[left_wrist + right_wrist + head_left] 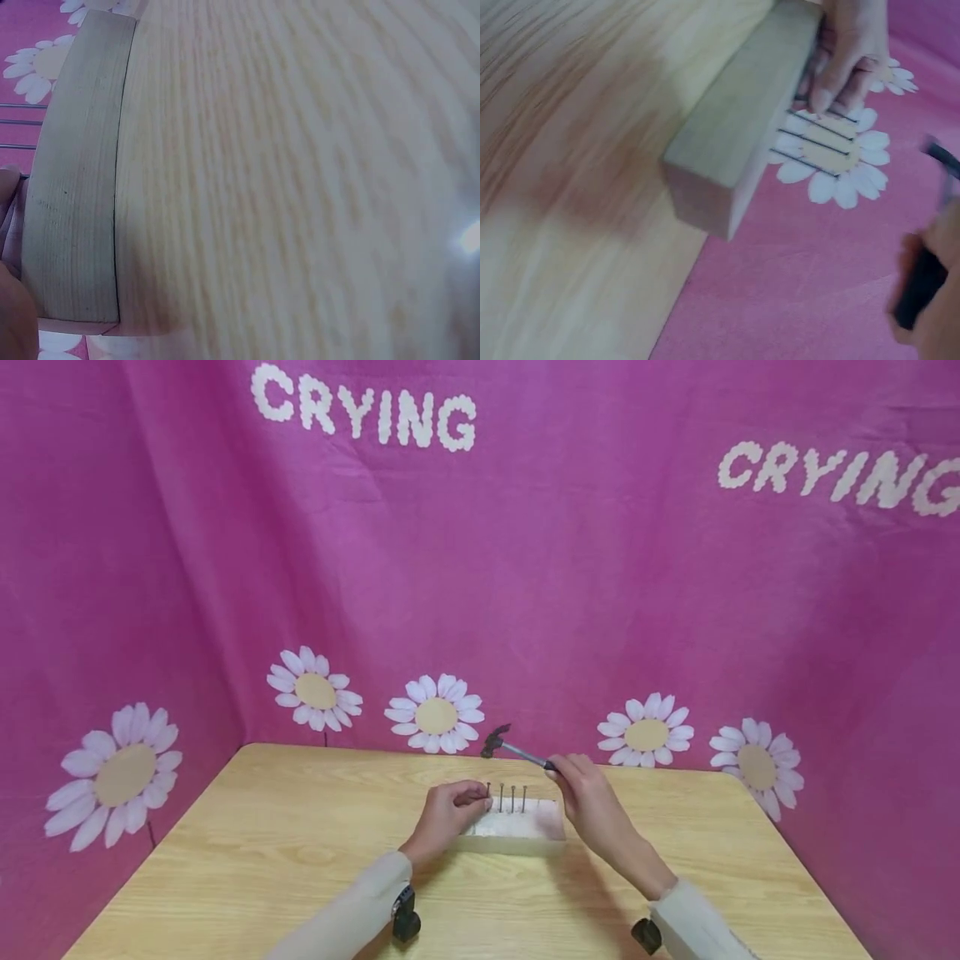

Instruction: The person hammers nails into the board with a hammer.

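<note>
A pale wooden block [517, 845] lies on the table, its long side facing me. Three nails [513, 800] stand upright in its top in a row. At the row's left end my left hand [442, 820] pinches another upright nail [488, 792] between thumb and fingers, close over the block. My right hand [596, 808] grips the dark handle of a small claw hammer [527, 756], raised beyond the block's right end. The hammer's head [492, 743] hangs above the nails in the head view. The right wrist view shows the dark handle [921, 289] inside the curled fingers, somewhat blurred.
The light wood-grain table [315, 827] reaches back to a pink cloth [555, 568] printed with daisies and white lettering. This cloth also hangs along both sides. A small black camera [406, 917] is strapped at the left wrist and another [647, 935] at the right.
</note>
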`<control>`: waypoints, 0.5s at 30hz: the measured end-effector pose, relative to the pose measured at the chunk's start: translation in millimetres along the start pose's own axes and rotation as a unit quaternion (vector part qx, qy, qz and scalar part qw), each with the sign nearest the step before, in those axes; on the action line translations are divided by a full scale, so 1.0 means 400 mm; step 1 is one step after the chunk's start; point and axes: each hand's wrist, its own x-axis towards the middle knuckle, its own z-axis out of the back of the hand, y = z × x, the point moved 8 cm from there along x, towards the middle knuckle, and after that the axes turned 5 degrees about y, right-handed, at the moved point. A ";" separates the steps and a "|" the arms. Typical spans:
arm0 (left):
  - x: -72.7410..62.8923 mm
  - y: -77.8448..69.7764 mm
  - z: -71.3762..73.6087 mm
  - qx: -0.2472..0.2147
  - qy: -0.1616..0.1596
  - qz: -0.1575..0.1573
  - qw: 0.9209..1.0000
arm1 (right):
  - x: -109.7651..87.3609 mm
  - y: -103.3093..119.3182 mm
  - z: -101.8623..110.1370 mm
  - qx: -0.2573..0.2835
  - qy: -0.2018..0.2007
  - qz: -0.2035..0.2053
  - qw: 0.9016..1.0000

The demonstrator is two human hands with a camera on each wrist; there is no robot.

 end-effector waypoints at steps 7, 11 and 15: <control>-0.002 -0.010 0.005 0.013 -0.005 -0.007 1.000 | 0.006 -0.002 -0.003 -0.026 0.013 -0.001 1.000; -0.002 -0.005 0.002 0.009 -0.003 0.007 1.000 | -0.007 -0.017 -0.011 -0.054 0.041 0.000 0.998; -0.003 -0.006 0.002 -0.008 0.011 0.015 1.000 | -0.003 -0.025 0.030 -0.023 -0.018 -0.008 1.000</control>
